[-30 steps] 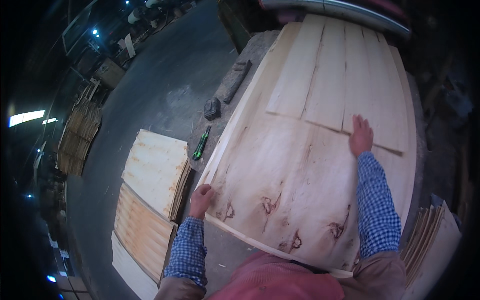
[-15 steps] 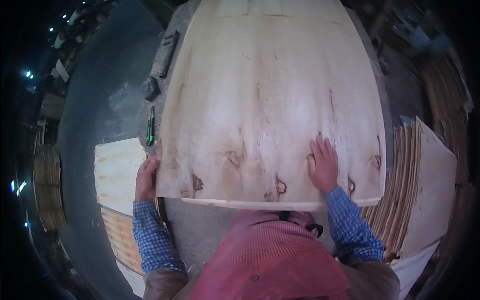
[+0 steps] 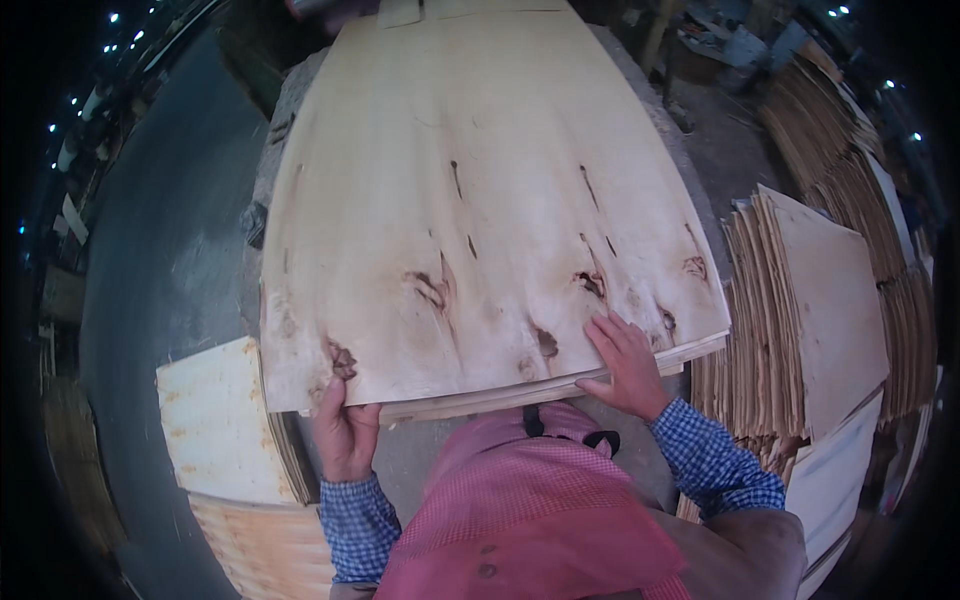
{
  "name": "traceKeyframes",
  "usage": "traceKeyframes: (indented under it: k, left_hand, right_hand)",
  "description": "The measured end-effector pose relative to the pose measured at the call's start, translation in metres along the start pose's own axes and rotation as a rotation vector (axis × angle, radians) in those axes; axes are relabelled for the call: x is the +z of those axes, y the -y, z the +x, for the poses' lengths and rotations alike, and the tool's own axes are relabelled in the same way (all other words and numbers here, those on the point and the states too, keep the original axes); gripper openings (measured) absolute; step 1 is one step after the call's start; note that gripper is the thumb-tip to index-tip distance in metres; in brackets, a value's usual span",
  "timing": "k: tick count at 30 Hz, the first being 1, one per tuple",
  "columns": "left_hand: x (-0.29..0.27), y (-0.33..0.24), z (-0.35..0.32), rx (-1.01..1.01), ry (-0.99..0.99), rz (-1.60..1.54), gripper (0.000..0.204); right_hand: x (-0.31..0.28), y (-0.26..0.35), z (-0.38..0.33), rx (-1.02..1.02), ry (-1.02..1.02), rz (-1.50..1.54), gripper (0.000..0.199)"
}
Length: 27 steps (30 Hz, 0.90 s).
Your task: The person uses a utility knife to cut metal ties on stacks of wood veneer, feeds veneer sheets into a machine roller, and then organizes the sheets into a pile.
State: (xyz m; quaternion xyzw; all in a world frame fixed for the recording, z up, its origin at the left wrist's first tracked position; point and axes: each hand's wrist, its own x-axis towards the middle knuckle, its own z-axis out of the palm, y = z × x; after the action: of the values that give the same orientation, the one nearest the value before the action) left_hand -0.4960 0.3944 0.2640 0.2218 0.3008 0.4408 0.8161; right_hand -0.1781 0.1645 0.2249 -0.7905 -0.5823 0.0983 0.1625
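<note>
A wide, pale wood veneer sheet (image 3: 500,130) with brown knots and dark holes lies on top of a stack in front of me. My left hand (image 3: 345,435) is closed on the sheet's near edge by its left corner, with fingertips on the top face beside a knot. Further right, my right hand (image 3: 628,370) rests on the near part of the sheet, its fingers stretched flat close to a hole and its thumb at the edge. Below, edges of lower sheets (image 3: 470,400) show in layers.
Piled veneer (image 3: 215,420) stands low at the left. On the right, a leaning bundle of sheets (image 3: 830,310) rises beside the worktable, with more stacks (image 3: 810,130) behind. A dark block (image 3: 253,225) sits along the table's left border. Grey floor (image 3: 150,230) stretches off left.
My left hand has gone from the sheet's left side to its near edge. The right hand stays on the sheet. The view has shifted, and the green utility knife no longer shows.
</note>
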Motion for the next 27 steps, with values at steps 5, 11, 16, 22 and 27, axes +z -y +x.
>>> traceKeyframes:
  k: [5,11,16,22,27]
  left_hand:
    - [0.013,-0.011,0.002,0.058,0.156,0.006,0.045]
    - [-0.033,-0.01,-0.05,-0.058,-0.039,0.113,0.045]
    - [-0.019,-0.014,-0.033,0.03,-0.106,0.228,0.041]
    - [0.009,-0.03,0.055,0.077,-0.192,0.37,0.038]
    - [-0.055,-0.034,0.075,0.199,-0.556,0.819,0.033]
  right_hand:
    - [0.008,-0.021,0.014,0.045,-0.123,-0.07,0.082]
    - [-0.035,0.019,-0.029,0.042,-0.064,-0.1,0.072]
    - [-0.043,0.008,-0.015,0.022,-0.052,-0.108,0.074]
    - [-0.035,-0.034,0.101,0.028,-0.093,-0.024,0.079]
    - [-0.021,-0.075,0.217,0.034,-0.121,-0.009,0.075]
